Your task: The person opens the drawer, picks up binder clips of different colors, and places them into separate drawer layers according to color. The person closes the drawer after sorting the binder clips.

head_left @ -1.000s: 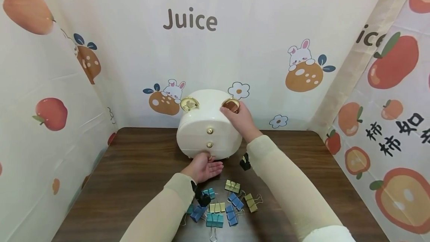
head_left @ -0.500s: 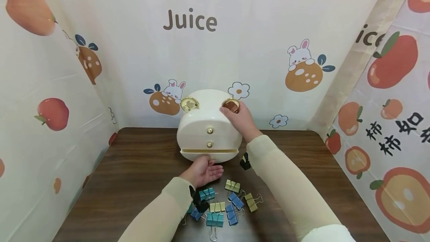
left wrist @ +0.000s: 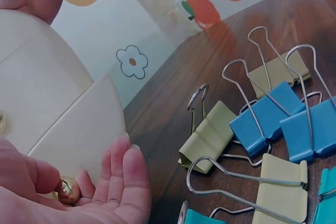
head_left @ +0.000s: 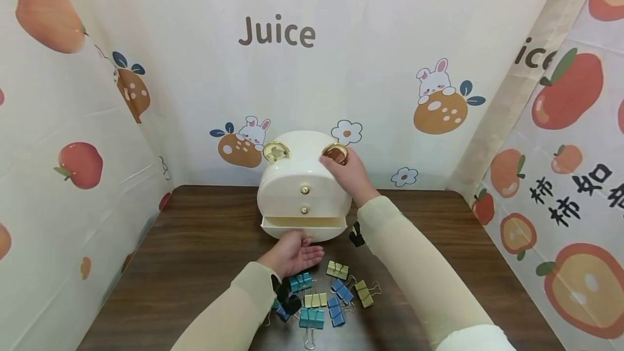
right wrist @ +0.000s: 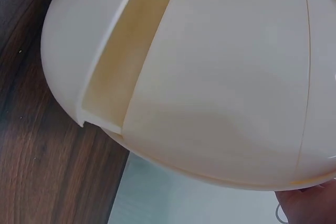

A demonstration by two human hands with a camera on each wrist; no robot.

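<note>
A white rounded drawer box (head_left: 283,188) with gold knobs and two gold-rimmed ears stands at the back of the table. Its bottom drawer (head_left: 329,231) is partly pulled out, and the interior seen in the right wrist view has nothing in it. My left hand (head_left: 294,254) pinches the drawer's gold knob (left wrist: 68,188) between thumb and index finger, the other fingers stretched out. Up at the box's right side, my right hand (head_left: 348,175) grips the right ear (head_left: 335,153), thumb in front; its other fingers are mostly hidden.
Several binder clips lie in front of the box, among them a yellow clip (head_left: 337,270), a blue clip (head_left: 336,311) and a teal clip (head_left: 312,318). Some sit close under my left wrist. A printed cloth (head_left: 370,69) hangs behind the wooden table (head_left: 195,242).
The bottom drawer has come from closed to partly out, toward me, with my left hand drawing back on its knob. My right hand has stayed on the ear.
</note>
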